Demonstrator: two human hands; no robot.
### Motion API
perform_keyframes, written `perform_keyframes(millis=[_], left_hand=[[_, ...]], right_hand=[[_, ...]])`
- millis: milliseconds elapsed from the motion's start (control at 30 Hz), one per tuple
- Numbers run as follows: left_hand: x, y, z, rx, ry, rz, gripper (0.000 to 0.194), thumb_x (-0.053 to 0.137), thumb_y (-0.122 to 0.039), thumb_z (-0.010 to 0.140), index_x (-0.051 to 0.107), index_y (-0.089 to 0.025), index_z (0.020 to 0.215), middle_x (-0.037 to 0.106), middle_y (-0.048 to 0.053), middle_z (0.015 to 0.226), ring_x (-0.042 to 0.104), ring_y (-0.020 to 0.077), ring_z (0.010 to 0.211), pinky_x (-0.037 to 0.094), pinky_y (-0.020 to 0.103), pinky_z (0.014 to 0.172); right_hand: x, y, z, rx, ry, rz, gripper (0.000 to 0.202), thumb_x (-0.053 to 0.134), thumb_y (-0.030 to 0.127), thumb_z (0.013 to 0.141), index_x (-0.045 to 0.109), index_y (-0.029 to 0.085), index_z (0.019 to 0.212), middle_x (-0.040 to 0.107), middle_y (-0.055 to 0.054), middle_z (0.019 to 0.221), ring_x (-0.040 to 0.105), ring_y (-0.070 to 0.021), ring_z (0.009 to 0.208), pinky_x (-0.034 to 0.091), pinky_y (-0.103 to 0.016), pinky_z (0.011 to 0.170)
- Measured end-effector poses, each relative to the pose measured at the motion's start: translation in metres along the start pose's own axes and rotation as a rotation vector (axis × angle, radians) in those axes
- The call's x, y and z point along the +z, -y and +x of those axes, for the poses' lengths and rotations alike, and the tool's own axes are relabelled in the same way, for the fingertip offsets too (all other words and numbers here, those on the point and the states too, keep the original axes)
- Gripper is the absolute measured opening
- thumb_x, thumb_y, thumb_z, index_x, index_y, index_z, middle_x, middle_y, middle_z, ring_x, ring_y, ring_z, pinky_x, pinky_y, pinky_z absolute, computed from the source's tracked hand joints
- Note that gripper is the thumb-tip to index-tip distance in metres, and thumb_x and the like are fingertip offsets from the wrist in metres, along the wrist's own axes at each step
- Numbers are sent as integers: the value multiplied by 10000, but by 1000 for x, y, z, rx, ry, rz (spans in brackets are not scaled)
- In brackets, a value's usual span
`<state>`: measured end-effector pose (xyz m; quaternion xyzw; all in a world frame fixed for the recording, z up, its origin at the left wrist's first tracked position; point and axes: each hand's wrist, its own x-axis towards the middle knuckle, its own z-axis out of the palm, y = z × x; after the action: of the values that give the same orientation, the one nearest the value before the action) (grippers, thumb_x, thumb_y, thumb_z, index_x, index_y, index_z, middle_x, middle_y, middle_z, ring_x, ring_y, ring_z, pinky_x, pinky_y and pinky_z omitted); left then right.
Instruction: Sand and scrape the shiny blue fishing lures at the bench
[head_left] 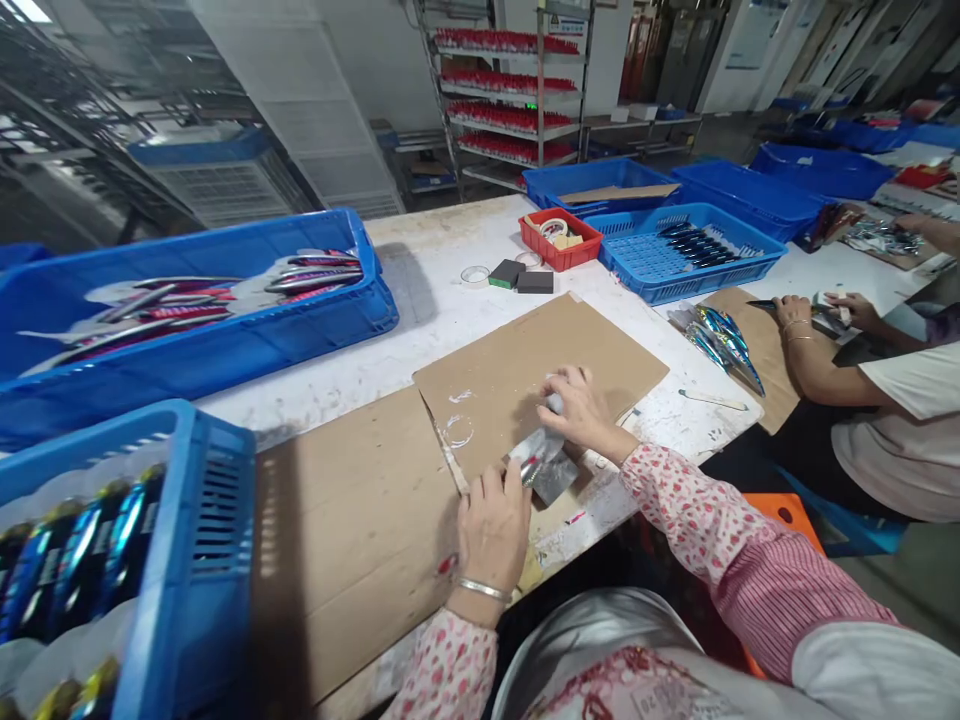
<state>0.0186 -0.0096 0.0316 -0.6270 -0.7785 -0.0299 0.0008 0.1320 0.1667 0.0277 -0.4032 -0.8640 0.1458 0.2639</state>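
My left hand (495,525) is closed on the near end of a shiny fish-shaped lure (531,467), which has a translucent clear part at its far end. Beneath the lure lies a dark grey flat pad (556,478) on the brown cardboard (495,375). Just beyond the lure, my right hand (581,412) has its fingers curled round a small grey piece (555,403); its exact kind is hard to make out. My fingers cover part of both held things.
Blue bins of lures stand at left (315,310) and near left (217,500). Dark sanding blocks (535,283), tape rings (474,275), a red tray (574,258) and a blue basket (697,283) sit further back. A co-worker's hands (795,312) work at right beside blue lures (724,345).
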Motion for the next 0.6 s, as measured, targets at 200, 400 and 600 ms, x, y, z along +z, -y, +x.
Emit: perform_keyframes(millis=[200, 400, 600], left_hand=[[-11, -2, 7, -7, 312, -54, 449, 346, -239, 940, 405, -202, 1383, 613, 133, 1118, 652, 275, 890, 495, 371, 702], [-10, 12, 18, 116, 512, -469, 592, 404, -223, 893, 248, -87, 1447, 668, 159, 1121, 626, 239, 1079, 473, 344, 909], [5, 12, 14, 72, 484, -657, 614, 346, -245, 892, 199, -48, 1455, 637, 190, 1210, 595, 240, 1153, 466, 377, 964]], right_hand=[[9, -7, -10, 65, -6, -71, 223, 638, 350, 812, 658, 233, 1002, 523, -89, 1184, 421, -273, 1106, 387, -417, 970], [21, 2, -15, 174, -33, -50, 218, 601, 353, 849, 651, 218, 1013, 523, -97, 1165, 420, -272, 1122, 387, -408, 969], [28, 13, -26, 80, -11, 26, 208, 621, 356, 834, 643, 230, 999, 528, -82, 1153, 440, -260, 1094, 395, -393, 955]])
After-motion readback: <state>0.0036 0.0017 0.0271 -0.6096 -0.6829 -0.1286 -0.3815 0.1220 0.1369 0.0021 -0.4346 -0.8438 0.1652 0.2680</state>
